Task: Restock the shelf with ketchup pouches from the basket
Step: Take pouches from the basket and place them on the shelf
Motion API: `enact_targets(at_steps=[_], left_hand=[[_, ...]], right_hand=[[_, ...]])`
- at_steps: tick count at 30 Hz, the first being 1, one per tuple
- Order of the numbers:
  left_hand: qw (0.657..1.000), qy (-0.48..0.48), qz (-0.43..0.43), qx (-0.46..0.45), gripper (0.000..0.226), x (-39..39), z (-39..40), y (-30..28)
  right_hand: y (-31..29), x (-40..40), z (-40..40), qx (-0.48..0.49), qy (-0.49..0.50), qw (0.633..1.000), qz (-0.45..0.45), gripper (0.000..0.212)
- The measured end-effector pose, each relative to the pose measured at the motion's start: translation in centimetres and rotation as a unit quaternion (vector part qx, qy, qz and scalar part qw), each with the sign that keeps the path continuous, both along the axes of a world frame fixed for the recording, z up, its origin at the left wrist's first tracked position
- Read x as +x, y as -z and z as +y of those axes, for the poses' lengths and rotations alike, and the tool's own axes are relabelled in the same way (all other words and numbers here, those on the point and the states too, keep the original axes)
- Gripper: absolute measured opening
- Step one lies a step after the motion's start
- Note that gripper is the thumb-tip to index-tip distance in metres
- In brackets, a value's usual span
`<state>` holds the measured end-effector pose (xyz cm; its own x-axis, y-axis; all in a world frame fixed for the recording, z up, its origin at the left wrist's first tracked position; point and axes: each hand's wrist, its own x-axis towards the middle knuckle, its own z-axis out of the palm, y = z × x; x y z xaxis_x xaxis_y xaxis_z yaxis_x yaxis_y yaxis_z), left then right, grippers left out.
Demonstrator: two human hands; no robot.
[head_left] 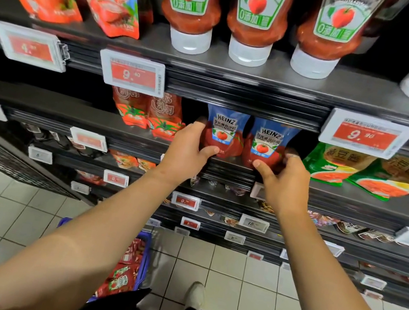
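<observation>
Left hand (185, 149) grips left blue-red Heinz ketchup pouch (225, 131), right hand (285, 175) grips right one (267, 145), both upright at dark metal shelf (234, 164) front edge.

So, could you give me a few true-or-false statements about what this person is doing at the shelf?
1. Each hand holds a blue Heinz pouch: the left hand the left pouch, the right hand the right pouch. True.
2. The basket on the floor is empty. False: red pouches lie in it.
3. Ketchup bottles stand cap-down on the shelf above. True.
4. The green packets sit left of the Heinz pouches. False: they sit to the right.
</observation>
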<state>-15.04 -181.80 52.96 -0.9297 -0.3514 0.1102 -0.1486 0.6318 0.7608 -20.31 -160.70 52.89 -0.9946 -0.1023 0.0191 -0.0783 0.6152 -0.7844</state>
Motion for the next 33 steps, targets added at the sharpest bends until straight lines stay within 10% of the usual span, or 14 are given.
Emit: enact_targets(at_steps=[10, 15, 26, 33], left_hand=[[0.998, -0.050, -0.030, 0.007, 0.050, -1.2, 2.1, 0.1], [0.997, -0.066, -0.028, -0.013, 0.051, -1.3, 3.0, 0.4], [0.997, -0.079, -0.015, -0.016, 0.056, -1.2, 3.0, 0.6], [0.997, -0.073, -0.007, -0.027, 0.047, 0.4, 2.8, 0.6]], right_hand=[[-0.7, -0.6, -0.8, 0.122, -0.022, 0.992, 0.020, 0.010], [-0.7, -1.2, -1.6, 0.098, -0.019, 0.995, 0.026, 0.039], [-0.1, -0.3, -1.0, 0.102, -0.004, 0.995, 0.024, 0.017], [0.3, 1.5, 1.0, 0.032, -0.032, 0.999, -0.016, 0.059]])
